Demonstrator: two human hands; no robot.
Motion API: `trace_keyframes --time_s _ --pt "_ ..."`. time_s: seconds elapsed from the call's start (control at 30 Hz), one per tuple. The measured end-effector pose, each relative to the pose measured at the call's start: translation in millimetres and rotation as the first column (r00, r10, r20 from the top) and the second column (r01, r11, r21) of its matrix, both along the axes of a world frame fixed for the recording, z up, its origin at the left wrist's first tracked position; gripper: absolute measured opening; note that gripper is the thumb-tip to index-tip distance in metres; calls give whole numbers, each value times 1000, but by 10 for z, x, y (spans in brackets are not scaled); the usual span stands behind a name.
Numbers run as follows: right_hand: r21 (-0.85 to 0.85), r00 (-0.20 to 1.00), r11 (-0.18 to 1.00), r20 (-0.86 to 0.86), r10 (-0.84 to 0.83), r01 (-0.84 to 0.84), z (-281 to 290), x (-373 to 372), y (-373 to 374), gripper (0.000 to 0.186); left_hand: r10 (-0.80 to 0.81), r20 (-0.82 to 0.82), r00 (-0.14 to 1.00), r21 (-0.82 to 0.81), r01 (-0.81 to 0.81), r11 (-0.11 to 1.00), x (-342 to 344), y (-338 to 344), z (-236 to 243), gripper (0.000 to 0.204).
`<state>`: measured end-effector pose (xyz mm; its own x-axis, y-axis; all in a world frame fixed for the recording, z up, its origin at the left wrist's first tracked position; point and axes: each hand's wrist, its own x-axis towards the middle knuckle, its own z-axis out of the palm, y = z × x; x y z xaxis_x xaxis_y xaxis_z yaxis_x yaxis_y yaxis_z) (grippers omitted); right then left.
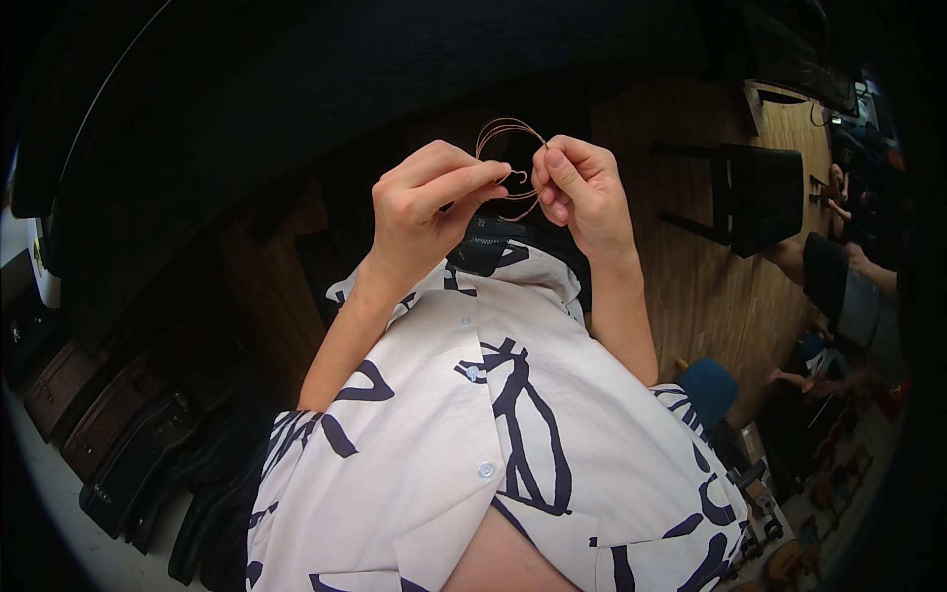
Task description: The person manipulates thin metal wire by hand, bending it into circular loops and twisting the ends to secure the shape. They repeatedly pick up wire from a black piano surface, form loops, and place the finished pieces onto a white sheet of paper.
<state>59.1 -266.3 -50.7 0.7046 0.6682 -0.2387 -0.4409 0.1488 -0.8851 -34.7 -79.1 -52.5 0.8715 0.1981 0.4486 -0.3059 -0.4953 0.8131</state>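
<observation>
A thin, copper-coloured guitar string (510, 122), wound into a loose coil of several loops, hangs in the air between my hands. My right hand (589, 192) is closed on the right side of the coil, with the thumb pressed over the bent fingers. On the left, my left hand (424, 197) pinches the string between thumb and fingertips. A short curled end sticks out from that pinch into the middle of the coil. Both hands are raised in front of my white shirt with dark line patterns (434, 375).
A wide dark surface (326, 79) spans the far side. On the wooden floor (646, 148) to the right stands a black chair (764, 197), with people seated beyond it. Dark instrument cases (138, 459) line the lower left. Guitars (786, 562) stand at the lower right.
</observation>
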Motion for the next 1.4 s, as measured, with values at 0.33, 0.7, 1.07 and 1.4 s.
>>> trace_keyframes --time_s 0.33,0.7,1.07,1.4 --pt "-61 983 992 155 -102 112 -23 -93 77 24 -22 -56 998 -125 14 992 6 -22 -23 10" --pt "-50 944 990 311 -107 129 -70 -95 106 26 28 -218 976 -271 -88 959 16 -68 18 5" --pt "64 955 979 217 -202 192 -148 -134 127 28 -97 -139 985 -344 44 938 21 -148 -3 14" --pt "3 926 941 178 -334 339 -128 -175 154 24 -125 -259 958 -450 -5 893 -36 -190 14 11"
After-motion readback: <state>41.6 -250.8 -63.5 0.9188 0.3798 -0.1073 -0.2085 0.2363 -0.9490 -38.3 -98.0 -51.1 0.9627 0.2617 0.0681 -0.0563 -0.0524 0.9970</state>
